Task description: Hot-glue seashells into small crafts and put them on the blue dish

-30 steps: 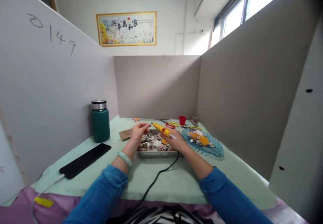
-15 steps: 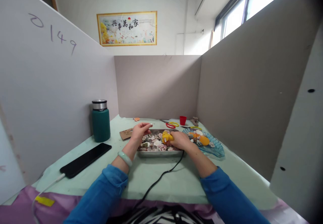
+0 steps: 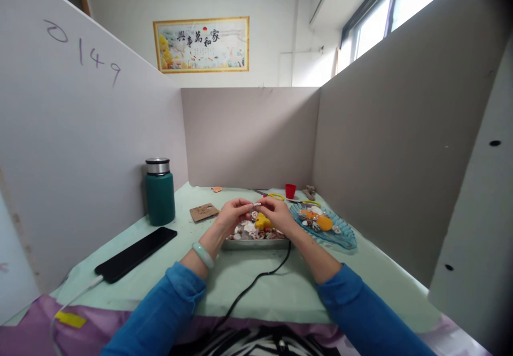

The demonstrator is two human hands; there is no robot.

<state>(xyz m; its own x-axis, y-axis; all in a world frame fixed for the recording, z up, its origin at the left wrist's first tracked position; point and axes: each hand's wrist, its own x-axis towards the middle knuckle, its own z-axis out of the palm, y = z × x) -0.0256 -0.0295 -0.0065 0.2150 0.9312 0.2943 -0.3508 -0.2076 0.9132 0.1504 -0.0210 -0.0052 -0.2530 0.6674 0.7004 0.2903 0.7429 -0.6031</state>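
My left hand (image 3: 233,213) and my right hand (image 3: 276,214) meet above the metal tray (image 3: 256,245), fingertips pinched. Between them is a small whitish piece (image 3: 257,204), perhaps a shell, too small to name surely; both hands touch it. Below the fingers, several shells and pebbles (image 3: 246,231) fill the tray. Among them lies a yellow glue gun (image 3: 262,221), partly hidden by my right hand. A black cord (image 3: 260,275) runs from the tray's right corner toward me.
A blue shell-shaped dish (image 3: 347,235) with shells and orange pieces stands right of the tray. Behind are scissors (image 3: 276,196) and a red cup (image 3: 290,191). At left are a brown card (image 3: 203,213), a black phone (image 3: 136,254) and a green bottle (image 3: 160,198). Partitions enclose three sides.
My right hand has let go of the yellow glue gun, leaving it in the tray, and moved up and left. My left hand has moved right, and both now meet at the small piece.
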